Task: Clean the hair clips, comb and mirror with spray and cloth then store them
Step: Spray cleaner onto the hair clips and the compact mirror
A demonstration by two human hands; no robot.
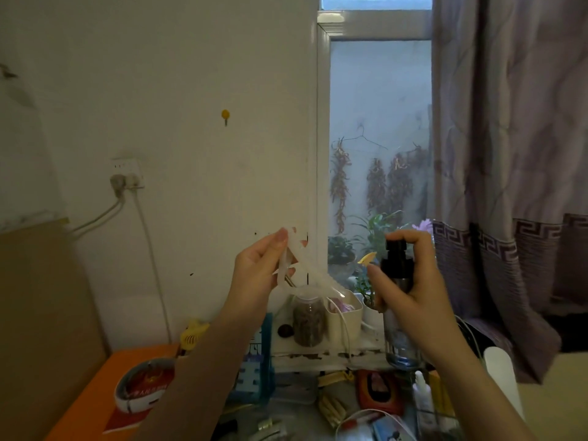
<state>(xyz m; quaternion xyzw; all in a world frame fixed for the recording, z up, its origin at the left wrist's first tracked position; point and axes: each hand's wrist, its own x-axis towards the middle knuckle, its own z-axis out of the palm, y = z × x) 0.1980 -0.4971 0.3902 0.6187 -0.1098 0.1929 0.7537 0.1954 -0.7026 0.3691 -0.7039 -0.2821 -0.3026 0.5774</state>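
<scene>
— So, what's the left hand (257,268) got?
— A translucent white hair clip (304,268), raised in front of the wall. Thumb and fingers are curled round its upper end, pinching it, and the toothed end hangs down to the right, just above the jar (308,319) on the windowsill (321,353).
— And the right hand (413,281)?
— Wrapped round a spray bottle (397,300), held upright beside the clip, apart from it. The black pump head is at the top with the forefinger curled over it; the clear lower body shows below the palm.
— Where does the nozzle face?
— Left, toward the clip, as far as I can tell.
— Anything else nearby?
— A white tub (345,316) next to the jar, and more clips in a yellowish heap (331,405) on the cluttered table (299,418) below. An orange box (105,386) sits at the left
</scene>
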